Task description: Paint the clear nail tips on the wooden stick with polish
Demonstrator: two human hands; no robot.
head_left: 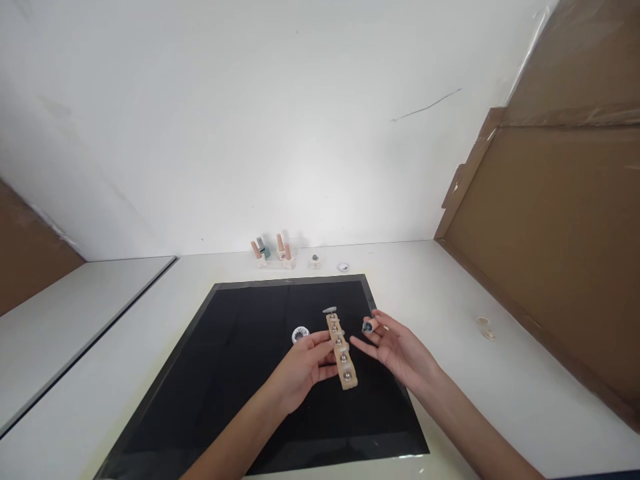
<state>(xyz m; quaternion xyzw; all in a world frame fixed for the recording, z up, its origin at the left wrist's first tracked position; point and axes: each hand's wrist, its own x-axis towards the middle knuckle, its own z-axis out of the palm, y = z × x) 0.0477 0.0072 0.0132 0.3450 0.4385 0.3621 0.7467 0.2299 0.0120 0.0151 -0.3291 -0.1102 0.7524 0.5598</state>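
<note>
A pale wooden strip (349, 382) with several round metal studs along it is gripped between the thumb and fingers of my left hand (306, 365). Small pale nail tips stick out along the strip, and a grey nail tip (330, 310) sits across its far end. My right hand (400, 347) pinches a small piece with a dark blue-grey end (369, 325), just right of the strip; its exact kind is unclear. Under the left fingers' far side, a round white pot (300, 334) with dark bits lies on the black mat (240, 373).
Several nail polish bottles (287, 257) stand at the back by the white wall. A small clear jar (315, 261) and a small white dish (343, 267) are beside them. Two small cream discs (484, 327) lie at right, near a cardboard panel (550, 267).
</note>
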